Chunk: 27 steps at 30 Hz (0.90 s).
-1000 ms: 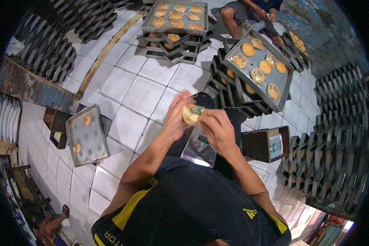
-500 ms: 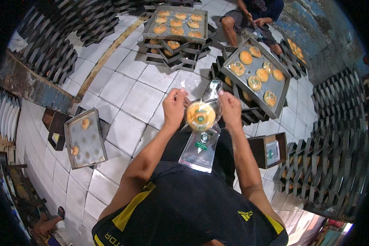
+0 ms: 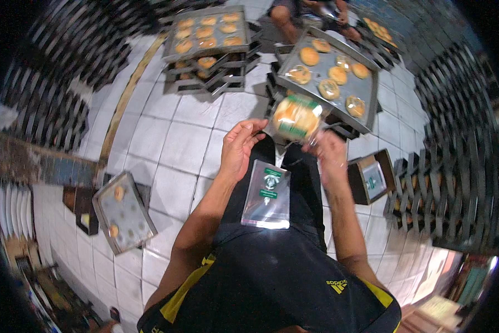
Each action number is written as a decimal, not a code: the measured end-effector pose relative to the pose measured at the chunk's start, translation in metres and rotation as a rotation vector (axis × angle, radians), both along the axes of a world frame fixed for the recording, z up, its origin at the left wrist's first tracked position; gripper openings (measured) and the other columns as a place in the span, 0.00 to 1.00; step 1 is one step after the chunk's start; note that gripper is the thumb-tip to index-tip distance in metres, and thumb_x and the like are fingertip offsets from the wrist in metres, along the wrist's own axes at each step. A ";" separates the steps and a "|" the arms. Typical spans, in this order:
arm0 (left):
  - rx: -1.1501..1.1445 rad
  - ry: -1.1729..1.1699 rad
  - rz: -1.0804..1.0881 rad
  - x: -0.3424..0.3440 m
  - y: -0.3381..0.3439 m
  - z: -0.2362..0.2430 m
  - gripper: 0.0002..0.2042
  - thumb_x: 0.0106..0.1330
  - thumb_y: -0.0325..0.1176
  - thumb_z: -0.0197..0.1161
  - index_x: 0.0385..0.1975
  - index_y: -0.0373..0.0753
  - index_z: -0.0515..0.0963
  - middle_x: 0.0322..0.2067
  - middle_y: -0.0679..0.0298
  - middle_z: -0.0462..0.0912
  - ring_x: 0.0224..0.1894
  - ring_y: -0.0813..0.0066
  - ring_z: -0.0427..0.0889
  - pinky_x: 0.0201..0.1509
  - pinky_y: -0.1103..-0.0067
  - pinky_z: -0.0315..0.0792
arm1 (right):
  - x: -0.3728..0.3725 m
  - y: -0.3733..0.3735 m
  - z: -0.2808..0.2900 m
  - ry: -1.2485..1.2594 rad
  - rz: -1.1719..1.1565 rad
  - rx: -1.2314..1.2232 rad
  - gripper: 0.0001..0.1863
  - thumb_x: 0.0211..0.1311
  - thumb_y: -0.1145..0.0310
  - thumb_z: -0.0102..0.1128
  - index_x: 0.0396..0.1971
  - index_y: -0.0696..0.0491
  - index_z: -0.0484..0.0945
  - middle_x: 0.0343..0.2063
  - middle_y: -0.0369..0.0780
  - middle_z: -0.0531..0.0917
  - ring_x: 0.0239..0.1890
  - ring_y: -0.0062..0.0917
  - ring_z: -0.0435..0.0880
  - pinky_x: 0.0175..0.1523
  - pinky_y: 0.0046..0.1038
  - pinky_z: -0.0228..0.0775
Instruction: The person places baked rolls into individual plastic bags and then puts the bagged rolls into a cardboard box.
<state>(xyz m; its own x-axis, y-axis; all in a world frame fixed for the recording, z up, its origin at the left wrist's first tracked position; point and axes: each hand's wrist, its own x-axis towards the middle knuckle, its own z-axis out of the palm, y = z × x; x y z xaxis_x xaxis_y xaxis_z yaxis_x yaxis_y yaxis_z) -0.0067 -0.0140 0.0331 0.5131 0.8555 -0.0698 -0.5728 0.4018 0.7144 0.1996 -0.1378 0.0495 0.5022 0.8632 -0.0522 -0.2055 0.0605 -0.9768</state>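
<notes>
My left hand [image 3: 239, 145], raised above my left thigh, is open, fingers loosely apart and empty. A bun in a clear plastic bag with green print [image 3: 296, 116] is tilted and blurred beyond both hands; my blurred right hand [image 3: 330, 158] pinches a lower corner of that bag. A stack of flat clear bags with green labels [image 3: 263, 205] lies on my lap between my forearms. Just beyond the bagged bun, a metal tray [image 3: 374, 94] on a pile of trays bears several buns, some of them bagged.
Another piled tray [image 3: 174, 55] with buns stands ahead; a nearly bare tray [image 3: 128, 213] sits at the left. A box of bags [image 3: 371, 177] is at my right, beside tall tray stacks [image 3: 443, 188]. A seated co-worker [image 3: 285, 19] is beyond. Tray racks [image 3: 49, 100] line the left.
The bagged bun has moved from between both hands, forward and rightward, tipping. My left hand has let go and loosened its fingers; my right hand has moved right and slightly down.
</notes>
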 end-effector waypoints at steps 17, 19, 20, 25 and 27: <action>1.165 0.792 -0.035 -0.055 -0.087 -0.013 0.19 0.62 0.24 0.67 0.55 0.38 0.82 0.67 0.48 0.71 0.72 0.51 0.65 0.71 0.63 0.65 | -0.042 -0.065 -0.018 -1.274 0.421 -0.150 0.14 0.57 0.70 0.67 0.44 0.54 0.80 0.37 0.42 0.79 0.47 0.40 0.80 0.61 0.43 0.70; 0.620 0.680 -0.354 -0.051 -0.085 0.003 0.17 0.68 0.26 0.64 0.57 0.33 0.79 0.65 0.50 0.74 0.68 0.60 0.72 0.68 0.68 0.69 | -0.026 -0.063 0.014 -1.099 0.447 -0.004 0.09 0.60 0.71 0.64 0.39 0.56 0.82 0.30 0.44 0.80 0.37 0.42 0.84 0.45 0.34 0.78; 0.442 0.616 -0.603 -0.058 -0.074 0.000 0.18 0.71 0.28 0.62 0.58 0.30 0.78 0.63 0.51 0.77 0.65 0.64 0.76 0.66 0.70 0.71 | -0.006 -0.057 0.025 -0.876 0.563 0.055 0.09 0.64 0.70 0.64 0.39 0.58 0.81 0.31 0.42 0.84 0.36 0.36 0.86 0.42 0.33 0.79; 0.167 0.408 -0.389 -0.035 -0.034 -0.026 0.09 0.75 0.33 0.60 0.36 0.33 0.79 0.27 0.57 0.85 0.30 0.71 0.87 0.34 0.79 0.80 | 0.135 -0.029 -0.066 -1.674 0.167 -0.634 0.14 0.66 0.64 0.59 0.43 0.60 0.82 0.38 0.52 0.86 0.43 0.44 0.87 0.48 0.44 0.79; 0.107 0.484 -0.127 -0.017 -0.027 -0.021 0.10 0.77 0.35 0.57 0.42 0.32 0.77 0.31 0.56 0.86 0.32 0.70 0.87 0.37 0.79 0.80 | 0.186 0.007 -0.067 -1.243 0.121 -0.515 0.15 0.63 0.66 0.60 0.46 0.57 0.82 0.42 0.49 0.87 0.45 0.43 0.86 0.49 0.41 0.78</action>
